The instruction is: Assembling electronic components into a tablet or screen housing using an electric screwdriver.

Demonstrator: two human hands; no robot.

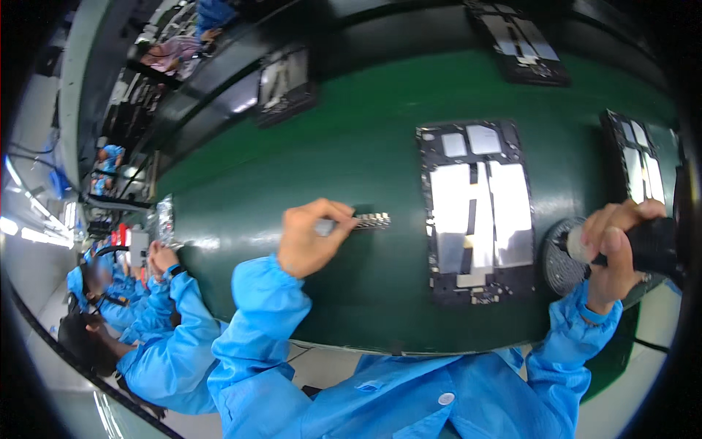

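Observation:
My left hand (311, 235) is closed in a pinch on one end of a short strip of small shiny metallic pieces (374, 220), just above the green tabletop. To the right of it lies an opened tablet-like device (468, 280), black-edged, with large bright silvery panels inside and two smaller squares near its far end. At the far right my right hand (614, 252) is wrapped round a black cylindrical object (654, 245) with a pale end. A round grey perforated disc (561, 265) sits beside that hand, partly hidden by it.
Another opened device (635, 150) lies at the right, beyond my right hand. Two similar devices (521, 42) (284, 82) rest along the far side. A clear plastic-looking packet (166, 219) lies at the left. Co-workers in blue (172, 358) sit close on my left.

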